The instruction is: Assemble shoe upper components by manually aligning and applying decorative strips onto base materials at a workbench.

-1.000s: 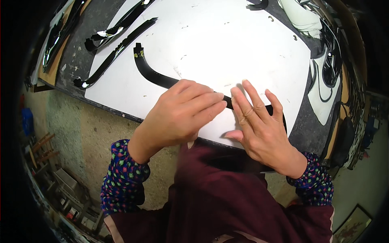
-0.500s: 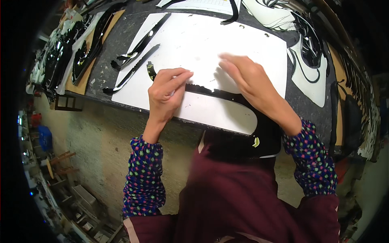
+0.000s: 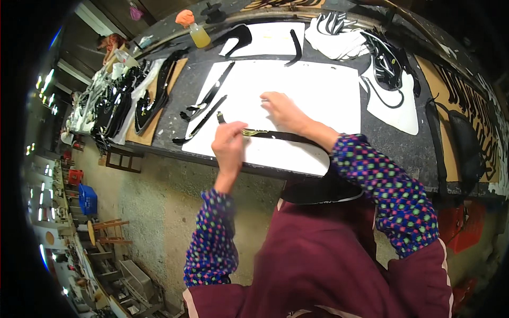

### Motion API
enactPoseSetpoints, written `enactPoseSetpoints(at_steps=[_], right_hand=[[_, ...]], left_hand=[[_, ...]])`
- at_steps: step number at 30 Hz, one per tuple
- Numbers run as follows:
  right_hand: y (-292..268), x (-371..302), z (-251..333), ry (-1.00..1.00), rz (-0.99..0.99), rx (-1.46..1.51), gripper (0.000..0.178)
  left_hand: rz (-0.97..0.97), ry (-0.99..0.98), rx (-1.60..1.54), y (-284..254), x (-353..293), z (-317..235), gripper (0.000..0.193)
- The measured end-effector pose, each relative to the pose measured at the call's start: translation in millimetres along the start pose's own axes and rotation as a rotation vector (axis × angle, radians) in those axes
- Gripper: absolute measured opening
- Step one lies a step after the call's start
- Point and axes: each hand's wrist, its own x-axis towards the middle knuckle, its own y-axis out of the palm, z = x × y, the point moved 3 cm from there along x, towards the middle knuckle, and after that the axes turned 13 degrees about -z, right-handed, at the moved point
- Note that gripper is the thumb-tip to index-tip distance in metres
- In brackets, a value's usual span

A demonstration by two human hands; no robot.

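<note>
My left hand (image 3: 229,139) is closed, thumb and fingers pinching a long black strip (image 3: 275,135) with a toothed edge. Near my fingers a stretch of the strip shows yellowish, and its short end sticks out beyond my hand. Toward the right it passes under my right forearm to a wide black piece (image 3: 318,191) hanging over the table's front edge. My right hand (image 3: 283,112), fingers stretched out and apart from the strip, is over the white board (image 3: 318,82). Loose black strips (image 3: 212,90) lie on the board's left side.
Glossy black pieces (image 3: 154,98) are heaped on the dark table's left side, beside brown cardboard (image 3: 177,69). White and black cut pieces (image 3: 392,108) lie to the right, and more black strips on cardboard (image 3: 450,153) beyond. A bottle of yellow liquid (image 3: 200,37) stands at the back.
My view has tilted up, showing more of the table's back. My right hand's fingers have stretched out more to the left over the board; my left hand still pinches the strip.
</note>
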Motion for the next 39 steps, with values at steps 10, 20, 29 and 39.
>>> enactPoseSetpoints(at_steps=[10, 20, 29, 39], right_hand=[[-148, -87, 63, 0.257, 0.18, -0.426, 0.041], [-127, -75, 146, 0.516, 0.275, 0.445, 0.039], [-105, -49, 68, 0.672, 0.176, 0.546, 0.022], [-75, -71, 50, 0.505, 0.084, 0.112, 0.013]], left_hand=[[0.439, -0.117, -0.062, 42, -120, -138, 0.049], [0.32, -0.824, -0.596, -7, -79, -167, 0.084], [0.574, -0.795, -0.401, -111, 117, -151, 0.094], [0.179, -0.063, 0.213, -188, 370, 15, 0.072]])
